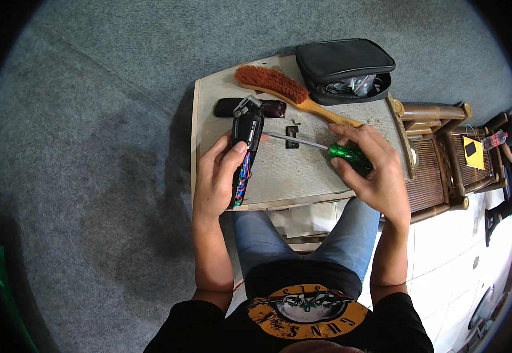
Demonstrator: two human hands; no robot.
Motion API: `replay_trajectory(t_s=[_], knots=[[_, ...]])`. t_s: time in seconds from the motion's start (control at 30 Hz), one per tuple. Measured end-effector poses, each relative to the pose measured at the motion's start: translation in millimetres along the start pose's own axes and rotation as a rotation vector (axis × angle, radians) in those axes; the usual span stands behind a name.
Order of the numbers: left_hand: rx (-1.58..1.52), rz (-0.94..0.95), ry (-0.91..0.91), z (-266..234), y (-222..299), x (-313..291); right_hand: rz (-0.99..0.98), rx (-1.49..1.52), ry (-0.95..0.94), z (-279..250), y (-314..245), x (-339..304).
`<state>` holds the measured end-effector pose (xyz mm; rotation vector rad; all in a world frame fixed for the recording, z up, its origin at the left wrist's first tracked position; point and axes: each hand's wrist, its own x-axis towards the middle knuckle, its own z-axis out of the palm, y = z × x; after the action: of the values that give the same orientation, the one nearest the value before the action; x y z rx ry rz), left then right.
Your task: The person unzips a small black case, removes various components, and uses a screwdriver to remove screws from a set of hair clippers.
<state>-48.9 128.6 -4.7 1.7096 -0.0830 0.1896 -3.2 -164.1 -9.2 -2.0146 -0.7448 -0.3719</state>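
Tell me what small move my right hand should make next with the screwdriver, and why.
Probably turn the green-handled screwdriver in place. Its shaft already reaches across to the opened black device, with the tip at the device's upper body, though the exact seat is too small to see. The left hand grips the device with its wiring exposed, and the right hand is wrapped around the handle.

A grey carpet (pixel 108 147) covers most of the floor, a faint seam running across it at upper left. A small pale wooden table (pixel 303 170) with grooved boards stands at centre. Bamboo furniture (pixel 444 153) sits just beside its right end, a yellow card (pixel 474 152) lying on it. White floor tiles (pixel 438 253) spread below at right. Even, soft light falls over the scene.
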Motion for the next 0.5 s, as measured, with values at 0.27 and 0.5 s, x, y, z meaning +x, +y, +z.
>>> replay_trajectory(t_s=[0.27, 0.5], knots=[[-0.044, -0.001, 0.012, -1.2, -1.4, 0.3, 0.076, 0.004, 0.022, -1.9, -1.9, 1.2], [-0.067, 0.001, 0.011, -2.4, 1.3, -0.6, 0.181, 0.080, 0.023, 39.7, -31.5, 25.5]])
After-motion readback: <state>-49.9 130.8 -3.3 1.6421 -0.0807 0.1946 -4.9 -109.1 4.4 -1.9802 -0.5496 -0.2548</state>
